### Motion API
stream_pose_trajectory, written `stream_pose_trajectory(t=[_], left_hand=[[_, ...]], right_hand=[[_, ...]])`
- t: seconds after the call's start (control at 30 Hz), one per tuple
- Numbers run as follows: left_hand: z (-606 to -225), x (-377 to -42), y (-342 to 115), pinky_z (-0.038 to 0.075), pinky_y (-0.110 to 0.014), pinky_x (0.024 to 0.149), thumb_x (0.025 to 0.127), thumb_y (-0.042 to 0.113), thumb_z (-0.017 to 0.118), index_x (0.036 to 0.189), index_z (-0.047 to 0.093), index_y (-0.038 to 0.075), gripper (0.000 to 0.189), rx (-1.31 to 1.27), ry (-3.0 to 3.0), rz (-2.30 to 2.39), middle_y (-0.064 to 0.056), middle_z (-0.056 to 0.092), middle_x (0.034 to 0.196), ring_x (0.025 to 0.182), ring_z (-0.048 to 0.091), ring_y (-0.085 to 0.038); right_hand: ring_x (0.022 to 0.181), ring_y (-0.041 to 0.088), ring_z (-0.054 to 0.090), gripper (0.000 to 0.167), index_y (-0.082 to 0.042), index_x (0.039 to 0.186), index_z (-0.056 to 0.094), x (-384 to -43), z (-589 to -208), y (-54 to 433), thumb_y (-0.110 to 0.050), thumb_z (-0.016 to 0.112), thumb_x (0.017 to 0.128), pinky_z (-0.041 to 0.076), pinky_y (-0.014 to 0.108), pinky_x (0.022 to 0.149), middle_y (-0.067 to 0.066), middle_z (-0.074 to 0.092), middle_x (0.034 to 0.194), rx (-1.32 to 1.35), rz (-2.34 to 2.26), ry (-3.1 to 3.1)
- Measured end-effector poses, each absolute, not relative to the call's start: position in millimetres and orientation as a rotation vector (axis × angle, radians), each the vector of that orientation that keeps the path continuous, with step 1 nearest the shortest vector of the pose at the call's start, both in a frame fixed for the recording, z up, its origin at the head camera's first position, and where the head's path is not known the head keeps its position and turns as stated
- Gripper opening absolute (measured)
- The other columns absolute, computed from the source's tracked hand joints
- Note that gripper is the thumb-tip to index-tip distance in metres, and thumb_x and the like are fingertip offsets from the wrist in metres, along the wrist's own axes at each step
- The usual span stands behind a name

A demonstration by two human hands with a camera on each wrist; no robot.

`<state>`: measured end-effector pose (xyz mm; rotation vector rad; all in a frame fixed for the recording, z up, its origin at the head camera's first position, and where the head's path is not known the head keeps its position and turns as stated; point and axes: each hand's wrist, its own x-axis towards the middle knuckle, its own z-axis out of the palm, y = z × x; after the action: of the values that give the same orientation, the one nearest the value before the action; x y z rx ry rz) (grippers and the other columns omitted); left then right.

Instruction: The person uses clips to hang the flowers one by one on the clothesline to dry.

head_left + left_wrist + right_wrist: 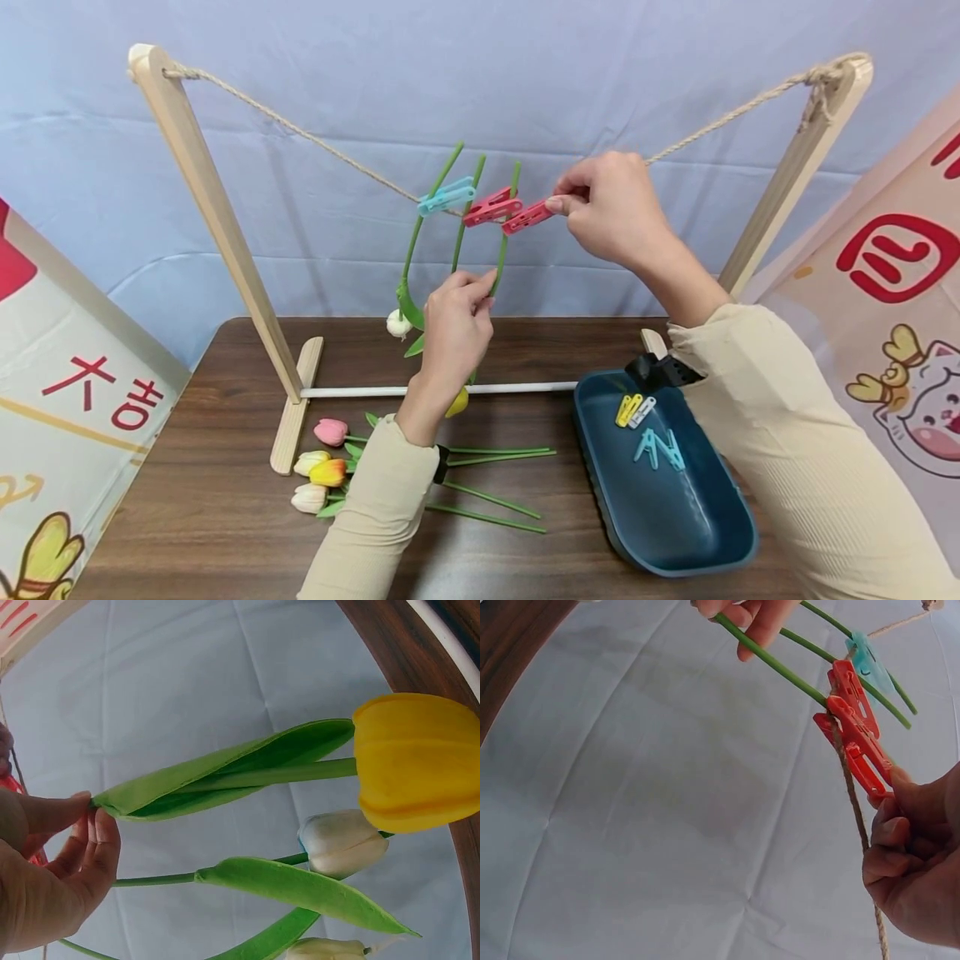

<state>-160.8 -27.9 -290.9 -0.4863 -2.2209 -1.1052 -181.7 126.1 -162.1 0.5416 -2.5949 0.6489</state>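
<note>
My left hand [456, 329] pinches the green stem of a yellow tulip [416, 761] that hangs head down. With thumb and fingers, my right hand [613, 207] grips the handle end of a red clothespin [527, 217]. This clothespin's other end meets the rope [853, 799] and the tulip's stem; whether it bites both cannot be made out. A second red clothespin [491, 207] and a light blue clothespin [447, 197] sit beside it on the rope, each at the stem of a hanging white tulip. One white tulip [343, 841] shows next to the yellow one.
A wooden frame [217, 225] carries the sagging rope, with a white bar [525, 387] low across it. Several tulips [327, 472] lie on the table [202, 508] at the left. A dark blue bin [675, 533] at the right contains yellow, white and blue clothespins [660, 450].
</note>
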Motion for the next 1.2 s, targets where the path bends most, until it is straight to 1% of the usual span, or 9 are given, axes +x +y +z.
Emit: stream_pose_trajectory(t=[0.23,0.37,0.5,0.57,0.67,0.73,0.83,1.0,1.2], left_hand=[[-292,-162,-27,0.047,-0.032,0.059,0.081,-0.005,0.064,0.106,0.067,0.001,0.026,-0.503,-2.213,-1.094,-0.011,0.063,0.083,0.068,0.061,-0.022],[-293,-162,-27,0.049,-0.029,0.061,0.081,-0.003,0.065,0.106,0.067,0.000,0.026,-0.495,-2.197,-1.121,-0.011,0.063,0.084,0.071,0.061,-0.022],[-295,-163,-27,0.050,-0.026,0.063,0.080,-0.002,0.067,0.107,0.067,-0.002,0.027,-0.489,-2.173,-1.161,-0.012,0.062,0.083,0.072,0.062,-0.020],[-295,-164,-27,0.050,-0.027,0.064,0.080,-0.002,0.067,0.106,0.066,-0.003,0.027,-0.490,-2.168,-1.173,-0.012,0.062,0.083,0.072,0.062,-0.020],[-296,-166,-28,0.050,-0.028,0.064,0.080,-0.003,0.066,0.105,0.067,-0.003,0.026,-0.492,-2.167,-1.161,-0.012,0.062,0.082,0.072,0.062,-0.021],[-296,-166,-29,0.050,-0.028,0.065,0.080,-0.004,0.066,0.105,0.067,-0.003,0.025,-0.489,-2.174,-1.157,-0.012,0.062,0.082,0.073,0.062,-0.021],[-298,-167,-32,0.050,-0.028,0.066,0.081,-0.002,0.065,0.104,0.067,-0.003,0.023,-0.473,-2.185,-1.157,-0.011,0.063,0.083,0.073,0.062,-0.021],[-302,-167,-36,0.051,-0.029,0.066,0.081,-0.002,0.065,0.100,0.069,-0.002,0.019,-0.475,-2.184,-1.146,-0.011,0.064,0.083,0.073,0.063,-0.021],[-308,-167,-40,0.050,-0.029,0.065,0.081,-0.005,0.062,0.097,0.069,-0.003,0.017,-0.474,-2.186,-1.130,-0.010,0.064,0.082,0.074,0.062,-0.021]], right_hand=[[0.059,0.023,0.047,0.016,0.003,0.079,0.070,-180,-162,127,-0.008,0.060,0.085,0.033,0.030,0.055,0.012,0.062,0.066,0.504,0.703,-2.642],[0.064,0.021,0.051,0.017,0.001,0.086,0.071,-178,-161,129,-0.012,0.060,0.086,0.037,0.029,0.056,0.014,0.065,0.075,0.455,0.807,-2.675],[0.067,0.020,0.052,0.020,0.000,0.092,0.070,-177,-163,133,-0.017,0.063,0.086,0.038,0.028,0.057,0.014,0.064,0.080,0.439,0.898,-2.653],[0.066,0.020,0.051,0.020,0.000,0.089,0.069,-176,-165,135,-0.019,0.065,0.085,0.038,0.026,0.056,0.013,0.063,0.077,0.437,0.914,-2.621],[0.062,0.019,0.048,0.020,-0.001,0.079,0.065,-174,-166,139,-0.020,0.067,0.083,0.035,0.024,0.054,0.011,0.059,0.070,0.449,0.914,-2.566],[0.059,0.018,0.047,0.022,-0.001,0.072,0.063,-173,-168,144,-0.020,0.068,0.082,0.034,0.024,0.053,0.008,0.057,0.066,0.472,0.883,-2.556],[0.056,0.019,0.044,0.024,-0.004,0.066,0.061,-173,-172,154,-0.019,0.067,0.083,0.032,0.026,0.052,0.006,0.053,0.060,0.506,0.834,-2.613],[0.052,0.019,0.044,0.026,-0.006,0.064,0.060,-174,-190,179,-0.020,0.064,0.085,0.033,0.029,0.049,0.004,0.049,0.054,0.517,0.775,-2.869],[0.049,0.016,0.049,0.026,-0.007,0.064,0.059,-177,-228,213,-0.017,0.060,0.087,0.036,0.028,0.048,0.000,0.051,0.052,0.519,0.730,-3.149]])
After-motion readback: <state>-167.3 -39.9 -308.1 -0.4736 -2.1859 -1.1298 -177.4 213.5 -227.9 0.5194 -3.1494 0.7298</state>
